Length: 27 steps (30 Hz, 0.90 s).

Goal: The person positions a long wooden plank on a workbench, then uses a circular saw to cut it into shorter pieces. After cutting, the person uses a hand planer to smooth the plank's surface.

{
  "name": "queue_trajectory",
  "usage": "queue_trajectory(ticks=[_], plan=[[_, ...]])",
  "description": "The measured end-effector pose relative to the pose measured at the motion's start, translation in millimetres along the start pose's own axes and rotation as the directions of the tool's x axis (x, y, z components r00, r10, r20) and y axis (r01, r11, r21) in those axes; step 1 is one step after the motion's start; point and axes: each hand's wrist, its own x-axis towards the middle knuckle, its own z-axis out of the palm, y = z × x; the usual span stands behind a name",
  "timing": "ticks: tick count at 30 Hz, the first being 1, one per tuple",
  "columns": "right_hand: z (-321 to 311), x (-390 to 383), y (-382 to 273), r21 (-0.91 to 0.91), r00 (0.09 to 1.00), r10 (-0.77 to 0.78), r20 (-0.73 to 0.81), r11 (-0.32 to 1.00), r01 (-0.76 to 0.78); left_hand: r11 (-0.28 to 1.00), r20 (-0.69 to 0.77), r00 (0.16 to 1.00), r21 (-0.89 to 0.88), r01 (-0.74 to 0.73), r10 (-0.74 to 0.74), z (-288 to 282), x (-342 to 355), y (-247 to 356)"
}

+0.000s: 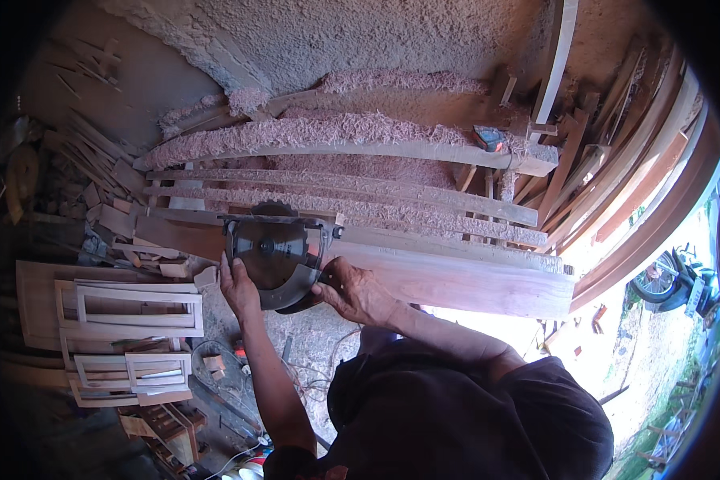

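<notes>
Circular saw sat at plank; left hand grasped left edge, right hand right; steady hold clear of blade seemed wisest.

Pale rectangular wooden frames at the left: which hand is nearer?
Left. Left hand: right of the frames, at the left edge of the dark circular saw; right hand: farther right, at its opposite edge.

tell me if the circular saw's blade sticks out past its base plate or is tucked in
Sticking out: a curved, dark part of the blade shows beyond the straight edge of the base plate.
</notes>
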Motion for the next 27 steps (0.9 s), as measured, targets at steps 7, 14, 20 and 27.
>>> queue_trajectory(ticks=[7, 14, 20, 27], plan=[[-0.2, 7.8, 10.3, -0.048, 0.993, 0.035, 0.11, 0.998, -0.03, 0.988, -0.003, 1.0, 0.154, 0.02, -0.019, -2.5, -4.4, 9.8], [15.1, 2.1, 1.0, 0.736, 0.673, 0.306, 0.674, -0.194, -0.649, 0.998, 0.001, 1.0, 0.059, -0.018, 0.018, 3.3, -6.8, 15.1], [23.9, -2.6, -0.5, 0.727, 0.707, 0.228, 0.669, -0.4, -0.558, 0.998, -0.014, 0.999, 0.047, -0.052, 0.052, 5.6, -17.9, 24.5], [27.5, -26.6, -10.3, -0.085, 0.886, -0.23, 0.402, 0.955, 0.286, 0.96, 0.038, 0.994, -0.258, 0.107, -0.101, 8.0, -13.3, 20.2]])
